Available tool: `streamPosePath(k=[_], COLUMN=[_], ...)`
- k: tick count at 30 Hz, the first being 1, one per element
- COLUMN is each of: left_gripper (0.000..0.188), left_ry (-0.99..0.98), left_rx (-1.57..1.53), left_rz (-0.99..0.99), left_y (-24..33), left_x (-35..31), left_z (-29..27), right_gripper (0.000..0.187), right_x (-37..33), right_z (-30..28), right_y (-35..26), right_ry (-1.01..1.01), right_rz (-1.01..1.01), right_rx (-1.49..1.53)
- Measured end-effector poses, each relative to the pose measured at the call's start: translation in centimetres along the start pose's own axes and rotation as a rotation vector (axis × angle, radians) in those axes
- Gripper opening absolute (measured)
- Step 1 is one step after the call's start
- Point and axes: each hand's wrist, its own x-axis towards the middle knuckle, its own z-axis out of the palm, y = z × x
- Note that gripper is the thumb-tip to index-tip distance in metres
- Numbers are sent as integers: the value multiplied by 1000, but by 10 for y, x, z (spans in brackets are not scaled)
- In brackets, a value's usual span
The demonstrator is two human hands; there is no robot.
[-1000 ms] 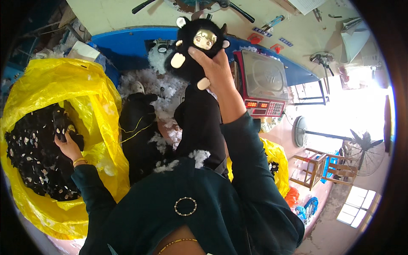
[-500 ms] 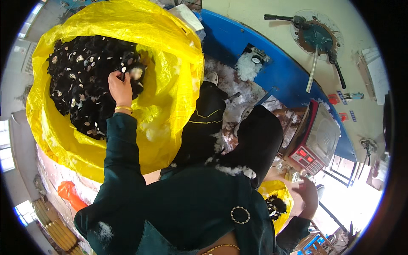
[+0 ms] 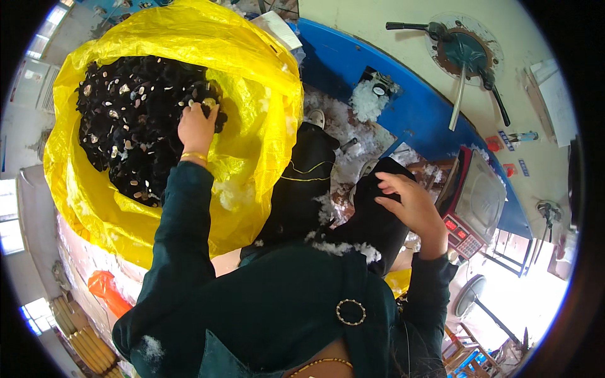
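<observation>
A big yellow woven sack (image 3: pixel 170 28) gapes on the left, filled with a heap of black fuzzy pieces (image 3: pixel 135 120), many with a pale spot. My left hand (image 3: pixel 196 131) is at the right side of this heap, with fingers bent and thumb opposed around a black fuzzy piece, whose outline is partly hidden. Over my right knee, my right hand (image 3: pixel 413 205) hangs in the air, fingers apart and nothing in it. A smaller yellow bag (image 3: pixel 398 281) shows only in part behind my right sleeve.
A red and silver digital scale (image 3: pixel 476 205) stands to the right. White fluff (image 3: pixel 368 101) lies on the blue panel (image 3: pixel 334 47) and the floor. A metal lever device (image 3: pixel 466 53) sits on the pale tabletop. An orange-red bag (image 3: pixel 108 291) lies lower left.
My right hand has come up and left, from beside the small yellow bag to above my knee. My left hand has shifted slightly right within the heap.
</observation>
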Motion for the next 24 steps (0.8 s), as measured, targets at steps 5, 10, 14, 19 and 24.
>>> streamPosePath(k=[5,10,14,19,24], left_gripper=[47,33,31,28,50], left_ry=[-165,-156,-499,-663,-909], left_rx=[146,-519,-1970,-2114,-1899], left_rz=[-16,-141,-620,-310,77], left_y=[16,-12,24,84,154], left_x=[26,28,-10,-88,-117], left_z=[35,22,-23,-31,-83], right_gripper=[45,42,35,28,18], right_x=[10,2,12,69,82], right_z=[14,14,23,52,51], right_y=[-4,5,9,-43,-40], right_ry=[-32,-49,12,80,256], right_rz=[-78,17,-8,-159,-174], right_rx=[-13,167,453,912,877])
